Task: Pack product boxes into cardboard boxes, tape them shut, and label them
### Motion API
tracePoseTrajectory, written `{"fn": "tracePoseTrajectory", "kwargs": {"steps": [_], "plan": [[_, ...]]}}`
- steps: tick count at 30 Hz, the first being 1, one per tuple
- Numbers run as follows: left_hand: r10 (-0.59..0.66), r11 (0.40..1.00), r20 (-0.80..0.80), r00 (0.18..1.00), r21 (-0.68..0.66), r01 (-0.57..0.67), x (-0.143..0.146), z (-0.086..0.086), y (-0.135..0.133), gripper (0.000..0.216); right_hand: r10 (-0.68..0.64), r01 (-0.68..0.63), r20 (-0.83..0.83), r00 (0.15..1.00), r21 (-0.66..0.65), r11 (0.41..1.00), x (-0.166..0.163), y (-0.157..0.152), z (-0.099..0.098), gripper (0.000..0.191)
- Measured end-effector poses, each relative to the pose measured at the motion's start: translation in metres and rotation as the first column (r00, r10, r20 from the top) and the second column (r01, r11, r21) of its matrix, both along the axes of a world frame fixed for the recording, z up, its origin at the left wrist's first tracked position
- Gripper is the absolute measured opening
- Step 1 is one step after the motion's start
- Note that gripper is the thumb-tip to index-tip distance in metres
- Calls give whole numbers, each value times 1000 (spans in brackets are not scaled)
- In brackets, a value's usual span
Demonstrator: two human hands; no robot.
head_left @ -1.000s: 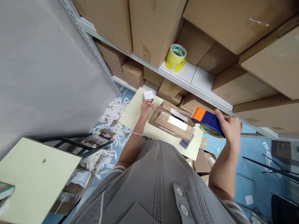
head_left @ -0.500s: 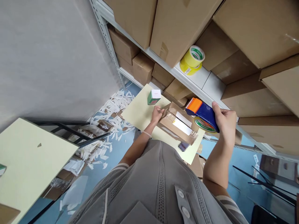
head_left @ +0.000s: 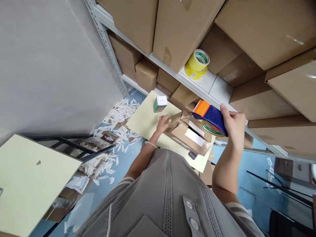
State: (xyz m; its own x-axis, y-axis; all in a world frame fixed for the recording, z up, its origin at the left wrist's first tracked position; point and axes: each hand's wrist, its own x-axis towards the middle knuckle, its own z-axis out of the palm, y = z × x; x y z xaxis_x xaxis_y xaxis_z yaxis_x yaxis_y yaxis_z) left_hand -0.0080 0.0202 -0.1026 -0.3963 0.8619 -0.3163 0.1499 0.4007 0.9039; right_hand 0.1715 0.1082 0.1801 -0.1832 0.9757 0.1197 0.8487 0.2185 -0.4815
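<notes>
In my right hand [head_left: 234, 126] I hold a blue and orange tape dispenser [head_left: 212, 116] by its back end, raised over the right side of a cardboard box [head_left: 182, 132]. A roll of tape with a green and orange core sits under its body. The box lies on a pale yellow board, with white labels on top and a dark gap between its top flaps. Shiny tape covers its two ends. Beside its left end is my left hand [head_left: 164, 124], its fingers apart and nothing held in them. Whether the fingertips touch the box I cannot tell.
A green and white small box [head_left: 160, 104] stands on the pale board [head_left: 140, 120]. Yellow tape rolls [head_left: 197, 65] sit on the shelf [head_left: 223, 88] among large cartons. Paper scraps [head_left: 120, 113] litter the floor at left, near another pale table [head_left: 37, 184].
My left hand has loosened from the box's left end and its fingers have opened. My right hand still holds the tape dispenser over the box. The whole view has shifted slightly.
</notes>
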Motion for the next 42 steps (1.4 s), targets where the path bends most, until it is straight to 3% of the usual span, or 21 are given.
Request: {"fn": "tracePoseTrajectory", "kwargs": {"steps": [2,4,6,8,13,19,25,31,34,38,42], "plan": [[-79,966,-30,996,243,84,-9,10,-3,54,13,-13,10,1000,3,1000,0,1,-1,64],[-237,868,-93,967,426,254,-19,25,-2,60,29,-29,14,999,7,1000,1,1,-3,64],[-393,772,-170,904,472,425,-24,40,4,67,42,-42,12,999,13,999,1,2,-5,64],[-468,739,-230,853,428,521,-24,47,11,67,52,-52,16,999,17,998,2,1,-6,65],[-472,793,-297,830,268,547,-15,39,20,49,47,-50,85,995,37,998,10,-2,-3,67],[-497,801,-281,821,214,559,-18,40,12,43,31,-42,288,957,33,999,52,5,-9,72],[-542,786,-303,784,146,600,-21,50,12,44,5,8,498,867,-24,1000,105,4,-47,79],[-579,767,-354,735,70,638,-21,47,18,44,17,45,453,891,-124,991,140,-12,-96,84],[-576,769,-387,720,42,638,-23,44,21,44,-24,91,443,896,-131,987,173,-16,-104,86],[-560,782,-422,713,16,623,-26,37,22,49,-122,202,481,868,-117,972,232,-23,-101,87],[-582,781,-477,659,-101,616,-22,27,15,48,-140,236,496,857,-135,962,270,-36,-110,84]]}}
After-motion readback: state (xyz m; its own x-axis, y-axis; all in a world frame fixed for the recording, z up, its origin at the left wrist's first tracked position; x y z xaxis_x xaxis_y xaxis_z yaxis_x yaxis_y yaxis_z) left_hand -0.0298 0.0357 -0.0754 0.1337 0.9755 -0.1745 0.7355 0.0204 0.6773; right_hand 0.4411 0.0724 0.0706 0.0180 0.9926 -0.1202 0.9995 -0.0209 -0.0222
